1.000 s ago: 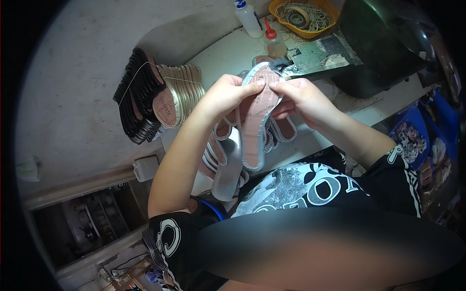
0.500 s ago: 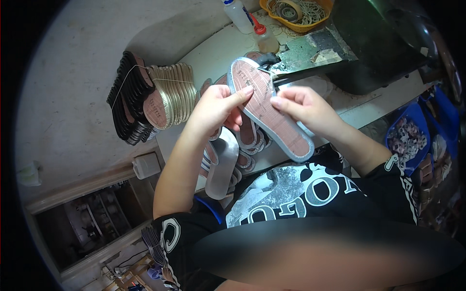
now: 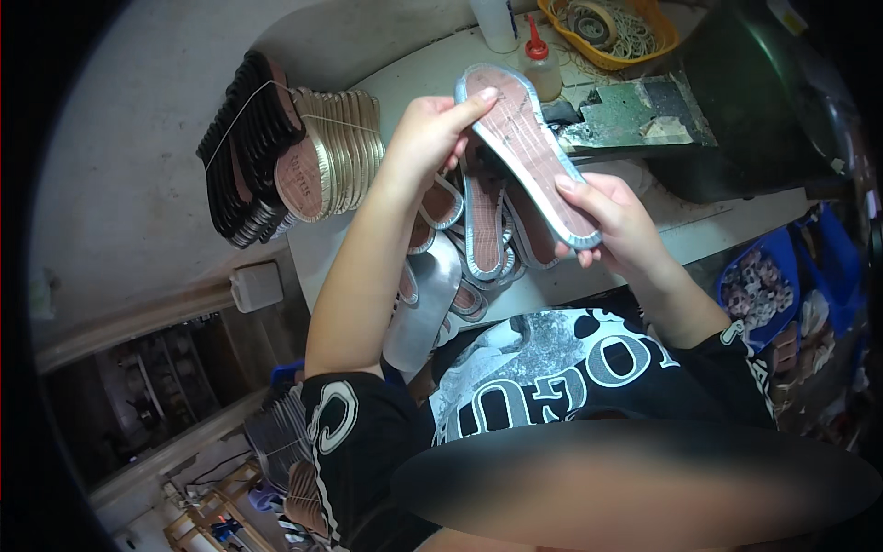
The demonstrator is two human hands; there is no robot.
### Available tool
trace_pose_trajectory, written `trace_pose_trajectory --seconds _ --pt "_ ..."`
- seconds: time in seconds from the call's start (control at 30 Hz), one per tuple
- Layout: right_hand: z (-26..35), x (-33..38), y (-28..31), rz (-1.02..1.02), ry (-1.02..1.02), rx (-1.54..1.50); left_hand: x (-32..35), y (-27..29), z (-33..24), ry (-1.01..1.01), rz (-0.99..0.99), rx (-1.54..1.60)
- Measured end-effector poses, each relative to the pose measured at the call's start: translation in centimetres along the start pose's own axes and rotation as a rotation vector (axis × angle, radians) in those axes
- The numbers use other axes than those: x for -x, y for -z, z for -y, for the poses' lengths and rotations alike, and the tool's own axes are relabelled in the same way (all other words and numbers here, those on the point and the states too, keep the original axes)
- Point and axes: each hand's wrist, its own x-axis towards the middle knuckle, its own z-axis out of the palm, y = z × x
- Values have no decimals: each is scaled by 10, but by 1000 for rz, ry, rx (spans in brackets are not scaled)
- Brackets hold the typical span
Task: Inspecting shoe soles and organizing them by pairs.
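Note:
Between my two hands is a shoe insole [image 3: 529,138] with a pinkish-brown face and a silvery wrapped rim, held tilted above the table. My left hand [image 3: 441,129] pinches its upper end, thumb on the brown face. At the lower end my right hand [image 3: 612,216] grips the edge, thumb on top and fingers underneath. Below the held piece lies a loose pile of similar silver-rimmed insoles [image 3: 483,239]. A smooth silver insole [image 3: 425,299] lies at the pile's near left side. Just beyond the held insole is the green machine arm [image 3: 635,115].
Tied bundles of black insoles [image 3: 244,152] and gold-rimmed insoles [image 3: 340,152] stand at the left. Behind are a red-tipped bottle [image 3: 541,69], a white bottle [image 3: 497,26] and a yellow basket [image 3: 635,57] of cords. A blue bin [image 3: 731,294] of scraps sits at right.
My right hand has moved from the insole's side, by the machine arm, down to its lower end. The insole is raised and shifted right, away from the machine's tip; my left hand moved up with it.

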Motion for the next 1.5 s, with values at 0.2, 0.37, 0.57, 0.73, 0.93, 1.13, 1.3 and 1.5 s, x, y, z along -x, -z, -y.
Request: trace_pose_trajectory --seconds 0.2,0.37,0.57,0.73,0.93,1.13,1.3,1.5 --pt "-13 11 -44 22 566 838 62 -23 6 -277 -90 791" --pt "-4 10 -75 129 814 1119 79 -13 39 -483 159 1329" --pt "-20 4 -85 205 901 1206 90 -5 64 -686 374 1384" --pt "-43 -14 -83 191 802 1126 122 10 100 -393 -514 379" --pt "-38 -18 -90 177 967 1263 195 20 203 -30 -721 -699" --pt "-29 -15 -97 248 1066 1362 192 30 227 155 -836 -335" --pt "-30 -4 -98 229 1096 1408 187 55 237 146 -941 2" --pt "-41 -14 -91 248 909 1223 190 58 213 -141 -1076 -139"
